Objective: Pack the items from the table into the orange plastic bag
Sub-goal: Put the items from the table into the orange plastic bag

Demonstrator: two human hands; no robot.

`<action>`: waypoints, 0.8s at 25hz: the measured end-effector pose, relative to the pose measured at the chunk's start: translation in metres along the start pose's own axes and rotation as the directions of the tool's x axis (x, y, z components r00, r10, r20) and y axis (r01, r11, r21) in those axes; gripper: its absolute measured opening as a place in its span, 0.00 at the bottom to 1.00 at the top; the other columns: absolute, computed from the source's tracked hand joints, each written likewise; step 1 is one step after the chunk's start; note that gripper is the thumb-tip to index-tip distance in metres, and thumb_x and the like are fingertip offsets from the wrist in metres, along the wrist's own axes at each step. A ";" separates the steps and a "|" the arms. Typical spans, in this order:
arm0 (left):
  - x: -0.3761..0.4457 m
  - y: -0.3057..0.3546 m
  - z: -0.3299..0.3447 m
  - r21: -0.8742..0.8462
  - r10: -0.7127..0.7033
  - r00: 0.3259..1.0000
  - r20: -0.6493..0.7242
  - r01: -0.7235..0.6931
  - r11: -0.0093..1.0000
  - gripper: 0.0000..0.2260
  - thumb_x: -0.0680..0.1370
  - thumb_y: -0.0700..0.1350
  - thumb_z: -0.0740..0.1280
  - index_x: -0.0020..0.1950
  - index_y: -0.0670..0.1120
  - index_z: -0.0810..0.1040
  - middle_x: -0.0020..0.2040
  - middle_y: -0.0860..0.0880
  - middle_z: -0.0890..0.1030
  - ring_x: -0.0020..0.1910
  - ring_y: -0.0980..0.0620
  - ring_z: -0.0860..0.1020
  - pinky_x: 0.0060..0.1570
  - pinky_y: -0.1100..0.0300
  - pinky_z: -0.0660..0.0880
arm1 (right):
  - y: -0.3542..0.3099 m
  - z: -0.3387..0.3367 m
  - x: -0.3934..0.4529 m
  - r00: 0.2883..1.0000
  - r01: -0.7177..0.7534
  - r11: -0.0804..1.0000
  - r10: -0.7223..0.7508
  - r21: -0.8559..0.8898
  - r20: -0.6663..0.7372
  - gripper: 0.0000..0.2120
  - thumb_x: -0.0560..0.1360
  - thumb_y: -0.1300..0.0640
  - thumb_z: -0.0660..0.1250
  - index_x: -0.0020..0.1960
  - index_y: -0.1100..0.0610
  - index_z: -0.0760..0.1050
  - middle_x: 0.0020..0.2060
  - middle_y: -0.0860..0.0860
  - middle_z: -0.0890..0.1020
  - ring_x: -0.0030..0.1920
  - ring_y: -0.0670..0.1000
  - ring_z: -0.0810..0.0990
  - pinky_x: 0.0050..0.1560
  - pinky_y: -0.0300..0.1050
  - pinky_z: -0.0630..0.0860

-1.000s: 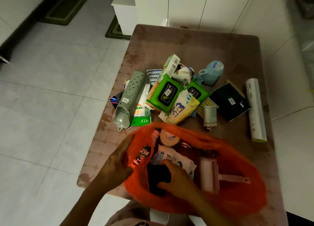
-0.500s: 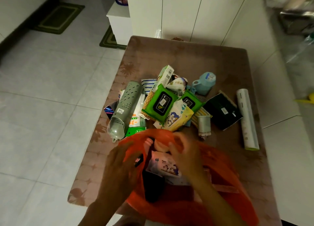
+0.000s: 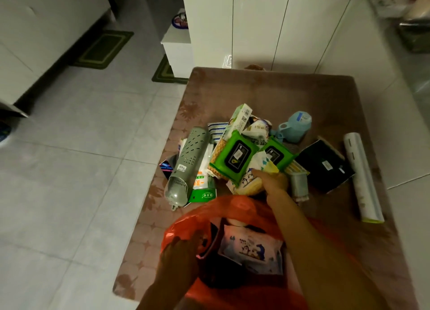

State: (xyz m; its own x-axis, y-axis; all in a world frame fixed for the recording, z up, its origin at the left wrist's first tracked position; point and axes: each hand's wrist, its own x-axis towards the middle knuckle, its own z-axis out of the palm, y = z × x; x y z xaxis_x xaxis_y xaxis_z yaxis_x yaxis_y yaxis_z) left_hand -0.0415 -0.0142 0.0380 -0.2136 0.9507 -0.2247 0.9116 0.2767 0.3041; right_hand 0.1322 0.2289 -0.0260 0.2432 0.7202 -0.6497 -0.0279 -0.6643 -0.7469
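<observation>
Left hand [image 3: 180,255]: fingers curled, gripping orange plastic bag [image 3: 235,208] rim.
Right hand [image 3: 273,181]: on penguin-print pack [image 3: 250,178]; finger closure cannot be told.

White cabinets [image 3: 256,28], green mats [image 3: 102,50] (tiled floor [image 3: 69,170])

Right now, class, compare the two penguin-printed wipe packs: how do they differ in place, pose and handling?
The penguin pack in the bag lies inside the orange plastic bag; the penguin pack on the table is in the pile outside it. The bagged pack lies flat and fully visible; the table pack is tilted and partly covered. Only the table pack is under the right hand. Both show penguin prints.
</observation>
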 end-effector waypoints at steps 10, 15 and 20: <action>0.010 0.003 -0.065 -0.948 -0.204 0.929 0.308 0.319 0.020 0.17 0.68 0.25 0.53 0.43 0.35 0.80 0.29 0.42 0.82 0.27 0.48 0.80 0.27 0.64 0.78 | -0.010 -0.157 -0.143 0.927 0.050 0.955 -0.153 0.293 0.342 0.28 0.56 0.52 0.84 0.55 0.51 0.83 0.51 0.55 0.86 0.49 0.57 0.86 0.41 0.57 0.82; 0.003 0.002 -0.068 -0.965 -0.246 0.934 0.261 0.253 -0.064 0.20 0.63 0.22 0.52 0.30 0.43 0.76 0.23 0.45 0.76 0.23 0.51 0.75 0.26 0.66 0.76 | 0.075 -0.104 -0.165 0.837 -0.455 0.865 0.337 0.209 0.431 0.22 0.62 0.57 0.76 0.56 0.56 0.80 0.49 0.58 0.87 0.49 0.60 0.85 0.39 0.55 0.82; -0.011 -0.001 -0.058 -0.957 -0.228 0.938 0.261 0.282 0.067 0.26 0.64 0.21 0.49 0.27 0.47 0.77 0.22 0.44 0.74 0.28 0.46 0.70 0.24 0.64 0.67 | 0.109 -0.054 -0.147 0.991 0.033 0.999 -0.036 0.029 0.127 0.07 0.74 0.57 0.72 0.52 0.52 0.77 0.46 0.46 0.81 0.54 0.57 0.81 0.41 0.41 0.77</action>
State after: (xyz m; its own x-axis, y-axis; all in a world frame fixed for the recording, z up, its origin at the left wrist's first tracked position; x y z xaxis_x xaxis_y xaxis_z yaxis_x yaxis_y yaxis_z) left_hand -0.0605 -0.0171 0.0941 -0.3163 0.7924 -0.5215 -0.3357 0.4207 0.8428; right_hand 0.1463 0.0401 -0.0043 0.1185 0.7633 -0.6350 -0.0481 -0.6344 -0.7715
